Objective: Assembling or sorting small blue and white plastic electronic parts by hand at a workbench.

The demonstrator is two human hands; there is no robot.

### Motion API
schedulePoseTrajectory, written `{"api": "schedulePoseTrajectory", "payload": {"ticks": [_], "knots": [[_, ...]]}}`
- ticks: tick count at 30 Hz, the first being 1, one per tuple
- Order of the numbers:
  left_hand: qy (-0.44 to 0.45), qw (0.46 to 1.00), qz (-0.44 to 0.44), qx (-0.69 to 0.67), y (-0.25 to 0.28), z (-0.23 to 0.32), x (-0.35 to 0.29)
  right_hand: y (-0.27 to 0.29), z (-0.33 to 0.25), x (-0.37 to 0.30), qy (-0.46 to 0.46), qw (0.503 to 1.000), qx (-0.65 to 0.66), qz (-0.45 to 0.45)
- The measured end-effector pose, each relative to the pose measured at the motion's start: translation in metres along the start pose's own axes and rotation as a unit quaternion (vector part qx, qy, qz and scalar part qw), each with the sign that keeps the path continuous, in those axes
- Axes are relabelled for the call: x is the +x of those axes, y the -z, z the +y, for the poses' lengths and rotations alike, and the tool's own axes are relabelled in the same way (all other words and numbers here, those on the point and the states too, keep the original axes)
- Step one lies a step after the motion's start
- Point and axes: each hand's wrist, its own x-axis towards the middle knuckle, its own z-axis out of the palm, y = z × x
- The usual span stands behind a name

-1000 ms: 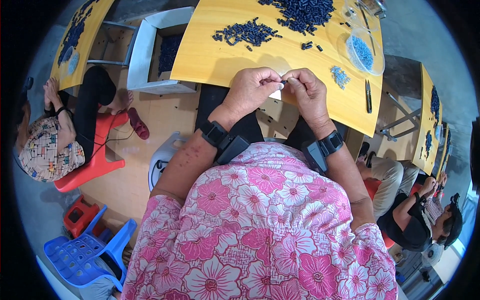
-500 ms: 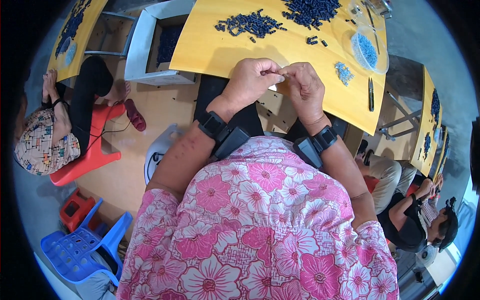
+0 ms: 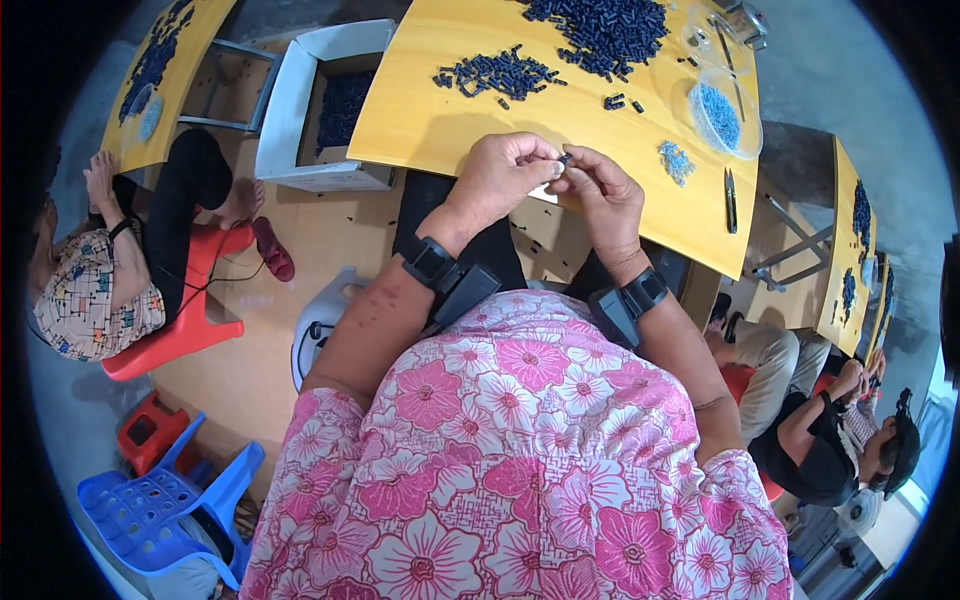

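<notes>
Upper centre of frame: left hand [image 3: 500,180] and right hand [image 3: 600,195] pinch one small dark part [image 3: 565,158] together over the yellow table [image 3: 420,120] edge. Risk: part slips, drops off edge to floor.

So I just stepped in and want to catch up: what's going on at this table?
A person in a pink flowered top sits at a yellow table, with both hands meeting at its near edge. The left hand and right hand pinch a small dark part between their fingertips. Farther back lie piles of dark parts, and a clear bowl of light blue pieces sits to the right. Other people sit at neighbouring tables.
</notes>
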Motion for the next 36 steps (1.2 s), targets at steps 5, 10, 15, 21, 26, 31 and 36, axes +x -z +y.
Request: {"api": "schedulePoseTrajectory", "payload": {"ticks": [5,10,15,21,26,31,36], "knots": [[0.004,1.000,-0.001,-0.007,-0.001,0.002,0.000,0.005,0.007,0.005,0.191,0.948,-0.254,0.005],[-0.007,0.999,0.016,0.031,-0.002,0.003,-0.001,0.002,0.003,0.006,0.263,0.924,-0.276,0.004],[-0.007,0.999,0.030,-0.024,0.000,-0.001,0.003,-0.002,0.003,0.001,0.156,0.969,-0.194,-0.013],[0.008,0.999,0.016,0.036,-0.004,0.005,0.003,-0.001,-0.004,0.003,0.219,0.930,-0.295,0.014],[-0.016,0.998,0.047,0.044,-0.006,-0.003,0.003,0.003,-0.008,0.005,0.247,0.911,-0.329,-0.007],[-0.008,0.994,0.041,0.105,-0.007,0.001,0.000,0.011,-0.012,0.008,0.297,0.874,-0.383,-0.024],[-0.043,0.985,0.059,0.158,-0.012,0.000,-0.002,0.012,-0.012,0.011,0.302,0.871,-0.388,-0.015]]}}
